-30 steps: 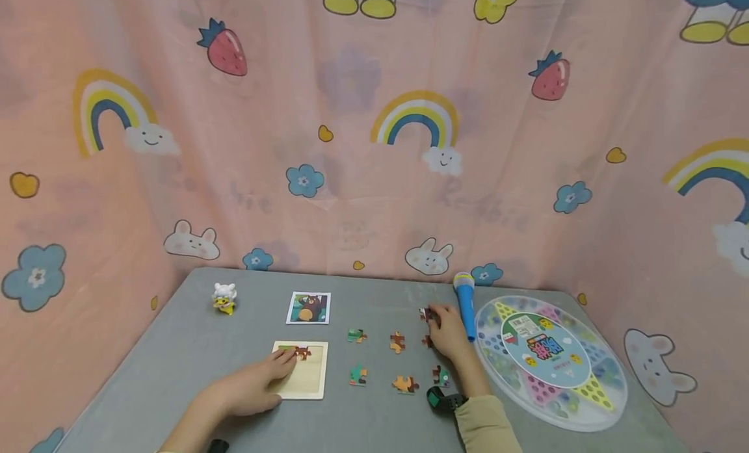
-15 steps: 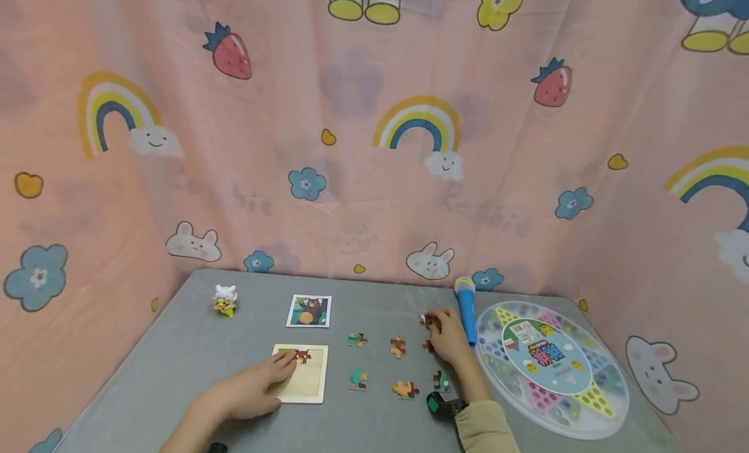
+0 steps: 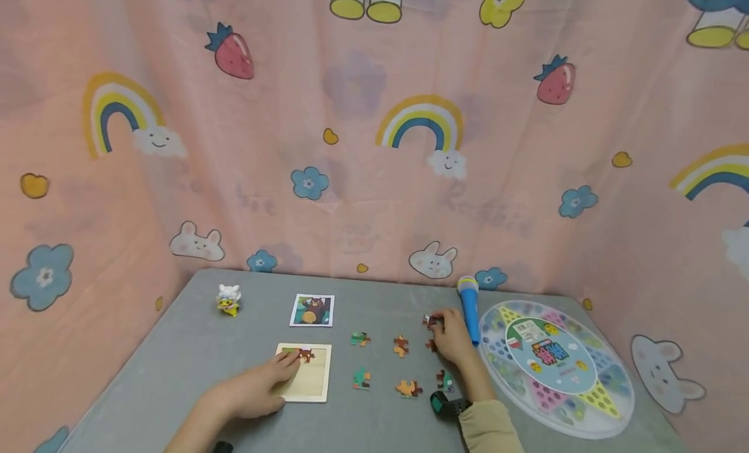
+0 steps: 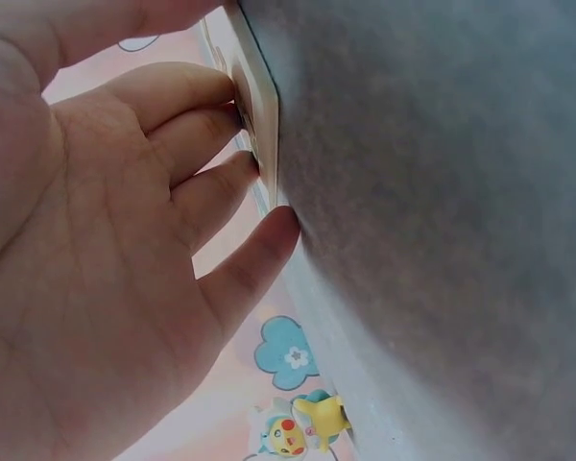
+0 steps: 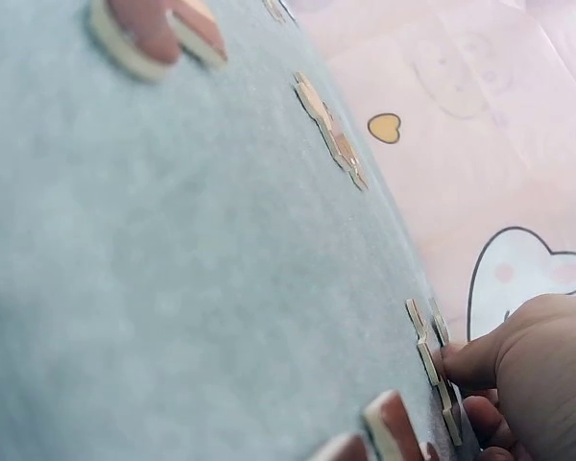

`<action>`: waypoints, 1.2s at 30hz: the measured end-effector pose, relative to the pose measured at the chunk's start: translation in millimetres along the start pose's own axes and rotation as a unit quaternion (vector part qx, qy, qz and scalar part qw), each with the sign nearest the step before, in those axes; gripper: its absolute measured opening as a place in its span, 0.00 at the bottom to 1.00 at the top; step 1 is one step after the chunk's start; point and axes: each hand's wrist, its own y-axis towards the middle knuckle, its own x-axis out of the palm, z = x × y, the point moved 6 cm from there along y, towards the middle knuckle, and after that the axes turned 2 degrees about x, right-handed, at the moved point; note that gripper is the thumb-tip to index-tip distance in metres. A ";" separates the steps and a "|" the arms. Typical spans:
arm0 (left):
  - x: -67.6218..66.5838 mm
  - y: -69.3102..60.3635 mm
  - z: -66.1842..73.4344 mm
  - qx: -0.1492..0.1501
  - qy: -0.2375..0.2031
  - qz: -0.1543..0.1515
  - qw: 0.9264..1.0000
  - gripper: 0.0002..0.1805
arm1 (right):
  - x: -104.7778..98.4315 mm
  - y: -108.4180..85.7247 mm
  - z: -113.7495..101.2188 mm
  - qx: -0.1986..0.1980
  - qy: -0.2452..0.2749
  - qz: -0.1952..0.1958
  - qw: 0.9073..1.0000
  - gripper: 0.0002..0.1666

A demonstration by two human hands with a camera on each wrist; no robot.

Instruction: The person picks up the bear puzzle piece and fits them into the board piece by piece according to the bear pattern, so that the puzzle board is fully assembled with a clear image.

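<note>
Puzzle tray [image 3: 313, 383]: in my head view it sits under the left hand [image 3: 254, 385], fingers stretched over it. One brown piece [image 3: 306, 355] shows inside, beside those fingertips; what they cover I can't tell. The right hand [image 3: 455, 339] pinches a small piece [image 3: 427, 320]; six loose pieces [image 3: 400, 346] lie between the hands or beside the right, so I judge most filling remains. My left wrist view has fingertips on the tray's edge. My right wrist view partly hides the pinch.

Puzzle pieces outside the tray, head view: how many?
7: left-column pair, middle-column pair, right-column trio, its upper two at the right hand, which may hide more.
</note>
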 end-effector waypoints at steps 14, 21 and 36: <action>0.1 2.8 1.1 -0.002 -0.005 -0.005 1.000 0.39 | -11.4 -2.6 -4.7 0.011 0.009 -0.011 1.000 0.15; -0.8 0.8 0.7 0.011 0.002 0.001 1.000 0.39 | -25.9 1.7 -17.4 0.001 0.039 0.000 0.999 0.17; -0.6 -1.2 -1.3 0.014 0.008 -0.001 1.000 0.38 | -53.3 -4.5 -66.5 -0.042 0.028 0.015 0.999 0.19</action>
